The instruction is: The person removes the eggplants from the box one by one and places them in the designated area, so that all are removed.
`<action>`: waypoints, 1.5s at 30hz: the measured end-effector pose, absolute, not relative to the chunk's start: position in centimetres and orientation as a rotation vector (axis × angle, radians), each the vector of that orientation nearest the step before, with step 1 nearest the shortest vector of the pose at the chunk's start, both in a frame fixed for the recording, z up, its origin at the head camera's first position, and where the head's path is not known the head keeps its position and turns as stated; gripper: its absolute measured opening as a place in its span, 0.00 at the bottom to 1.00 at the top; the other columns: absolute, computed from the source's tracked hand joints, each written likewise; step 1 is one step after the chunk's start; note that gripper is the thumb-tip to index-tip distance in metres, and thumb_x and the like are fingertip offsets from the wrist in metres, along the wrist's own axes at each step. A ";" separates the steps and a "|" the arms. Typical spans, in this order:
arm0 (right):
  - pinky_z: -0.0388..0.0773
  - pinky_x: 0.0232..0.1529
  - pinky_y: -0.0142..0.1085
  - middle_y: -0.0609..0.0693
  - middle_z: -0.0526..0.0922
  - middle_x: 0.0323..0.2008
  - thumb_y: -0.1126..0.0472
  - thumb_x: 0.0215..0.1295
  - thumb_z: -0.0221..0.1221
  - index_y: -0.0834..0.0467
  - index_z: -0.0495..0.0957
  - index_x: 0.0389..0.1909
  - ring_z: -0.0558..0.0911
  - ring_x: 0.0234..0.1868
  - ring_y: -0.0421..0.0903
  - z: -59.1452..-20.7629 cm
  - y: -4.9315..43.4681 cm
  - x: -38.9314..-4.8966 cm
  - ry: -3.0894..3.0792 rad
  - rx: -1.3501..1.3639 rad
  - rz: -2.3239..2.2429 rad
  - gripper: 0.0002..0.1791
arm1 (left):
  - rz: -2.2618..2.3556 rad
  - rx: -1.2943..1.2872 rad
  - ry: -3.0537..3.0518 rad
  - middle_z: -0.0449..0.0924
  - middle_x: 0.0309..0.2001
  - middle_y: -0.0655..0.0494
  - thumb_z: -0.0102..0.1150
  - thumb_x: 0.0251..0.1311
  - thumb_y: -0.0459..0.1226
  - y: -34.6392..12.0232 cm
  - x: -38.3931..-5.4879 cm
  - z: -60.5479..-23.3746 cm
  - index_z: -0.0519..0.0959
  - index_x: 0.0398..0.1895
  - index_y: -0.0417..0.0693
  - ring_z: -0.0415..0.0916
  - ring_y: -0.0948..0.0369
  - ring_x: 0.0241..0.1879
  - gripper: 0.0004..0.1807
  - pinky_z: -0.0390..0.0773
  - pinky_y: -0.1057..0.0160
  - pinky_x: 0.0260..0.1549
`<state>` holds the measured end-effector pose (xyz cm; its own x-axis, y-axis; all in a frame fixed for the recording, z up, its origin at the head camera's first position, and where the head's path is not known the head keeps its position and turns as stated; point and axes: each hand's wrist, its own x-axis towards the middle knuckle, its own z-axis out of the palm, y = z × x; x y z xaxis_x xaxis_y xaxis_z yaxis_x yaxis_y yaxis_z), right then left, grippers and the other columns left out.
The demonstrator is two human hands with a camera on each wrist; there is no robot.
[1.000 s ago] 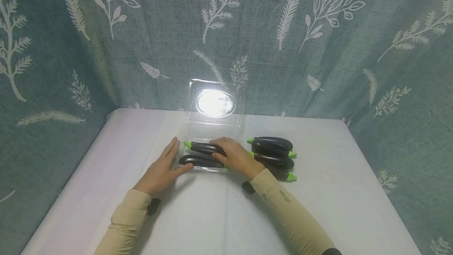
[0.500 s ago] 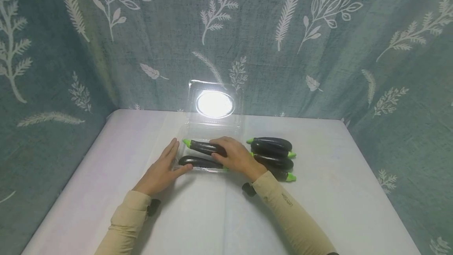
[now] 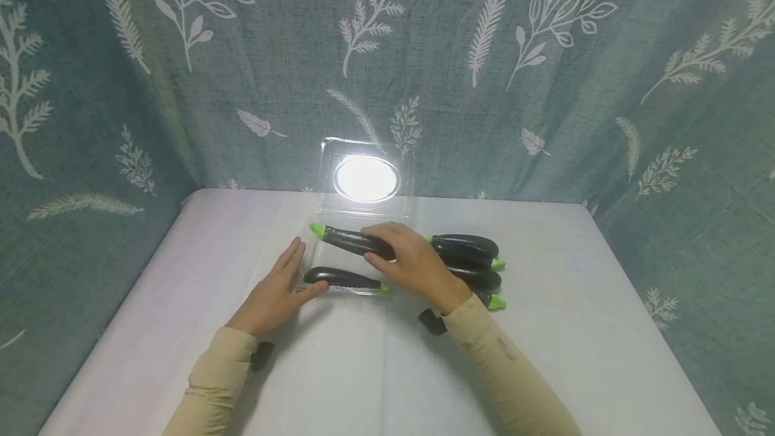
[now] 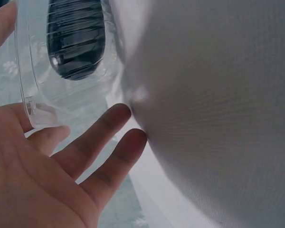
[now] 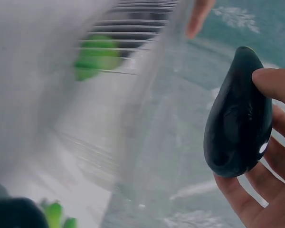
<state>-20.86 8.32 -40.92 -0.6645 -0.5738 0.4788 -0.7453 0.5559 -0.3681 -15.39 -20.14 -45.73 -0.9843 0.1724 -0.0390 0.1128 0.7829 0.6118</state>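
My right hand [image 3: 414,261] grips a dark purple eggplant [image 3: 354,241] by its thick end, green stem pointing left, over the back of a clear plastic clamshell box [image 3: 354,293]. In the right wrist view, thumb and fingers wrap that eggplant [image 5: 240,114]. A second eggplant [image 3: 342,277] lies along the box's front wall, its stem to the right. My left hand [image 3: 275,291] rests at the box's left side, fingers extended and thumb at the front edge. The left wrist view has the box's corner [image 4: 26,95] beside these fingers.
The box's lid [image 3: 366,179] stands raised at the back, with bright glare on it. Several more eggplants [image 3: 466,247] lie stacked to the right, partly behind my right hand. A white cloth covers the table [image 3: 545,355]; a leaf-patterned curtain [image 3: 290,39] surrounds it.
My right hand has lifted the eggplant up and away from the front one, shifting it slightly back and right; it now tilts more, stem end farther back. The left hand stays put.
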 end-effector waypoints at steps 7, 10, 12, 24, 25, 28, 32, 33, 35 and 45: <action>0.75 0.61 0.33 0.46 0.83 0.56 0.54 0.68 0.67 0.52 0.79 0.61 0.79 0.59 0.42 -38.5 9.2 -19.9 -2.364 1.116 0.838 0.22 | 0.977 0.244 2.884 0.35 0.83 0.48 0.56 0.64 0.67 -20.2 -15.4 -45.9 0.40 0.83 0.47 0.43 0.41 0.78 0.58 0.53 0.34 0.70; 0.74 0.62 0.32 0.45 0.82 0.57 0.54 0.69 0.67 0.52 0.79 0.62 0.78 0.60 0.41 -37.6 9.7 -19.3 -2.346 1.115 0.865 0.23 | 0.983 0.247 2.884 0.35 0.83 0.48 0.56 0.64 0.67 -20.2 -15.4 -45.9 0.41 0.83 0.47 0.43 0.41 0.78 0.58 0.53 0.34 0.71; 0.73 0.62 0.32 0.44 0.82 0.57 0.54 0.69 0.66 0.52 0.78 0.63 0.78 0.61 0.41 -37.1 10.1 -18.9 -2.342 1.111 0.884 0.23 | 0.988 0.251 2.883 0.35 0.83 0.48 0.56 0.64 0.66 -20.2 -15.4 -45.9 0.41 0.83 0.47 0.42 0.41 0.78 0.58 0.53 0.34 0.71; 0.79 0.57 0.35 0.48 0.82 0.58 0.58 0.65 0.69 0.55 0.79 0.62 0.79 0.60 0.44 -35.4 12.9 -17.7 -2.263 1.066 0.919 0.24 | 1.007 0.258 2.878 0.35 0.83 0.50 0.56 0.64 0.67 -20.3 -15.3 -46.0 0.40 0.83 0.48 0.42 0.41 0.78 0.57 0.52 0.34 0.71; 0.79 0.56 0.35 0.49 0.82 0.58 0.59 0.65 0.69 0.56 0.80 0.62 0.79 0.60 0.45 -35.4 13.1 -17.6 -2.256 1.065 0.923 0.24 | 1.005 0.255 2.879 0.35 0.83 0.50 0.56 0.64 0.67 -20.3 -15.3 -46.0 0.40 0.83 0.48 0.42 0.41 0.78 0.57 0.52 0.34 0.71; 0.77 0.58 0.35 0.49 0.82 0.58 0.59 0.65 0.69 0.56 0.80 0.62 0.79 0.60 0.45 -35.4 13.9 -17.5 -2.258 1.055 0.925 0.24 | 1.002 0.250 2.878 0.35 0.83 0.51 0.56 0.64 0.67 -20.3 -15.3 -45.9 0.41 0.83 0.49 0.42 0.41 0.78 0.57 0.52 0.33 0.70; 0.76 0.61 0.37 0.48 0.82 0.58 0.59 0.64 0.69 0.55 0.79 0.62 0.79 0.60 0.45 -35.5 15.0 -17.3 -2.286 1.023 0.895 0.25 | 1.003 0.252 2.876 0.35 0.83 0.51 0.56 0.64 0.67 -20.3 -15.3 -46.0 0.40 0.83 0.49 0.43 0.41 0.78 0.57 0.53 0.33 0.70; 0.75 0.61 0.37 0.48 0.82 0.58 0.59 0.64 0.69 0.55 0.79 0.62 0.79 0.60 0.45 -35.6 15.3 -17.2 -2.294 1.012 0.883 0.25 | 1.003 0.253 2.877 0.35 0.83 0.50 0.56 0.64 0.67 -20.3 -15.3 -46.1 0.40 0.83 0.49 0.43 0.41 0.78 0.57 0.53 0.33 0.70; 0.76 0.61 0.37 0.47 0.82 0.58 0.58 0.64 0.70 0.54 0.80 0.62 0.79 0.60 0.45 -35.6 15.9 -17.0 -2.314 0.990 0.867 0.25 | 1.001 0.256 2.879 0.35 0.83 0.50 0.56 0.64 0.67 -20.2 -15.3 -46.1 0.40 0.83 0.49 0.43 0.40 0.78 0.58 0.53 0.33 0.70; 0.78 0.58 0.37 0.47 0.82 0.58 0.58 0.63 0.71 0.54 0.80 0.62 0.79 0.58 0.45 -36.0 18.4 -16.0 -2.348 0.964 0.833 0.25 | 1.001 0.261 2.881 0.35 0.83 0.49 0.55 0.63 0.68 -20.3 -15.5 -46.1 0.40 0.83 0.48 0.42 0.41 0.78 0.58 0.52 0.34 0.71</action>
